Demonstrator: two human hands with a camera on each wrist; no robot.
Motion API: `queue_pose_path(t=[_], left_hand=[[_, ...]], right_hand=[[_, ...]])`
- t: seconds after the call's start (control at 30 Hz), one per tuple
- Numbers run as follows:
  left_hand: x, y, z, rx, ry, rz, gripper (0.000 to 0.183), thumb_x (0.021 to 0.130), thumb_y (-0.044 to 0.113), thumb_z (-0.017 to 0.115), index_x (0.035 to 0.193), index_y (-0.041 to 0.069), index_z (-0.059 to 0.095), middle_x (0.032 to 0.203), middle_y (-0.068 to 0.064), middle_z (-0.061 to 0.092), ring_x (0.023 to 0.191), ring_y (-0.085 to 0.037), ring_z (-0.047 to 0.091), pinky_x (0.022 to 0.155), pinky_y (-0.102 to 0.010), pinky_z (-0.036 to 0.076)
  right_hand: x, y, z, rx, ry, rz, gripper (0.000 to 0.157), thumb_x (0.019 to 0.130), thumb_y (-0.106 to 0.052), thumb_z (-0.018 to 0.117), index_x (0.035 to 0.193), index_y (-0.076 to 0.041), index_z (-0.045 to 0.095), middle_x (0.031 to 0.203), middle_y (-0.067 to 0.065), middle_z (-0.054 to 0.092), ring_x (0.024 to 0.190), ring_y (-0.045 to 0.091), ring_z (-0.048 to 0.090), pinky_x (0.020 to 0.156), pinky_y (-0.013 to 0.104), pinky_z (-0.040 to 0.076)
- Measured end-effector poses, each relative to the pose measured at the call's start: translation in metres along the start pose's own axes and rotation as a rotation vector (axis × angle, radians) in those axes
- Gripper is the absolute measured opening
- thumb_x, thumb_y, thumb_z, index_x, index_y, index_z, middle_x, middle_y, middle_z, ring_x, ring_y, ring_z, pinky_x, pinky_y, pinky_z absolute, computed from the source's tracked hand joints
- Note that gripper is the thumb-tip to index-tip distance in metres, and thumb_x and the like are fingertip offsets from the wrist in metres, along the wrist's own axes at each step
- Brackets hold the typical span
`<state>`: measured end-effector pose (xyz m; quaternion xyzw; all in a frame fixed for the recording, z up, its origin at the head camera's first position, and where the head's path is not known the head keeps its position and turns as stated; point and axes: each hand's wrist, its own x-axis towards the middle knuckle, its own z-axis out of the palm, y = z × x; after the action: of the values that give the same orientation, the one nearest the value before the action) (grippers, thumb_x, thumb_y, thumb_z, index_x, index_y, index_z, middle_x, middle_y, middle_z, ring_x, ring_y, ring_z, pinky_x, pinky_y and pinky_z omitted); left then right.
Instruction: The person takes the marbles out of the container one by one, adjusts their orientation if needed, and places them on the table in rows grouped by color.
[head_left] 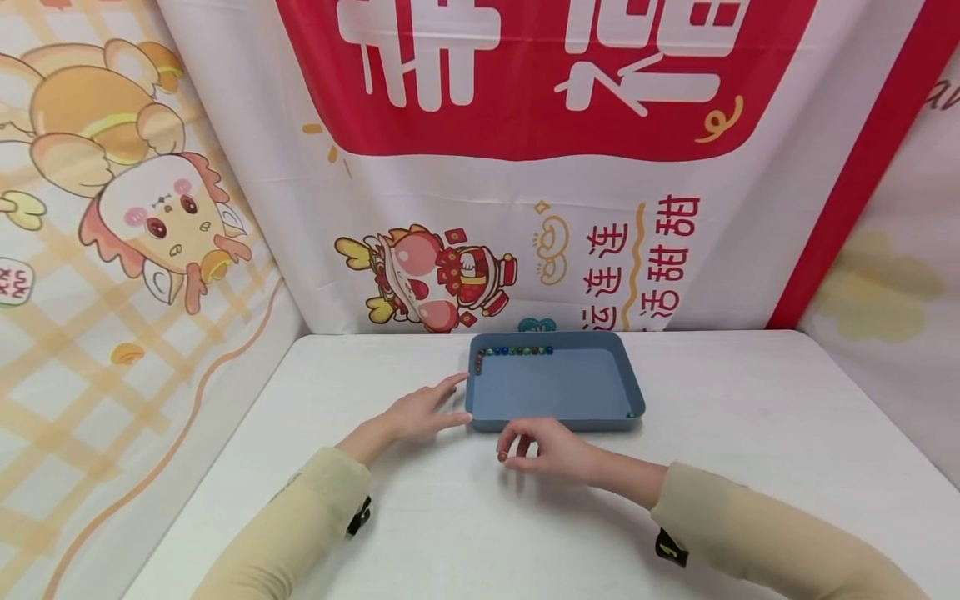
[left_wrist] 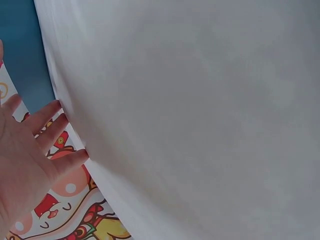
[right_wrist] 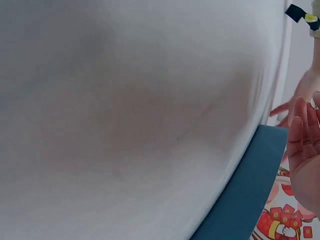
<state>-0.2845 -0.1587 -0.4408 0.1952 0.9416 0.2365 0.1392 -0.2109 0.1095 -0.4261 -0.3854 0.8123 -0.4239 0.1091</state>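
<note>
Round marble (head_left: 502, 457) in right hand (head_left: 555, 451)

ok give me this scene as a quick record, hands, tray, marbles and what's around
left hand: fingers extended, at the tray's left edge; contact unclear
right hand: pinches a brownish marble in front of the tray
tray: blue, rectangular, on a white table
marble line: along the far wall, turning down the left side
lone marble: near right corner
backdrop: red and white, printed
</note>
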Motion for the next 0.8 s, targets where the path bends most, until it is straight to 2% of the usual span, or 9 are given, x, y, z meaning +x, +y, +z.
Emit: queue_pose_path(t=[0.17, 0.5, 0.8], left_hand=[[0.000, 0.000, 0.000, 0.006, -0.002, -0.005, 0.079, 0.089, 0.061, 0.057, 0.155, 0.036, 0.021, 0.149, -0.008, 0.042, 0.136, -0.033, 0.038, 0.108, -0.056, 0.029], [-0.001, 0.002, -0.002, 0.001, -0.015, -0.009, 0.079, 0.089, 0.062, 0.057, 0.155, 0.036, 0.020, 0.149, -0.008, 0.042, 0.136, -0.032, 0.038, 0.109, -0.055, 0.030], [-0.001, 0.002, -0.002, 0.002, -0.017, -0.008, 0.078, 0.090, 0.061, 0.057, 0.155, 0.036, 0.020, 0.150, -0.008, 0.042, 0.136, -0.032, 0.037, 0.109, -0.055, 0.029]], right_hand=[[0.002, 0.005, 0.009, 0.000, -0.007, -0.016, 0.015, 0.089, -0.006, 0.071, 0.102, -0.008, 0.066, 0.095, -0.008, 0.065, 0.082, 0.012, 0.063, 0.073, 0.030, 0.055], [0.007, 0.007, 0.024, -0.029, -0.029, 0.070, 0.013, 0.088, -0.006, 0.072, 0.098, -0.013, 0.066, 0.090, -0.009, 0.064, 0.070, 0.005, 0.059, 0.063, 0.022, 0.053], [0.017, 0.015, 0.023, -0.126, -0.019, 0.128, 0.013, 0.089, -0.009, 0.071, 0.099, -0.017, 0.066, 0.091, -0.010, 0.063, 0.066, 0.005, 0.051, 0.063, 0.021, 0.047]])
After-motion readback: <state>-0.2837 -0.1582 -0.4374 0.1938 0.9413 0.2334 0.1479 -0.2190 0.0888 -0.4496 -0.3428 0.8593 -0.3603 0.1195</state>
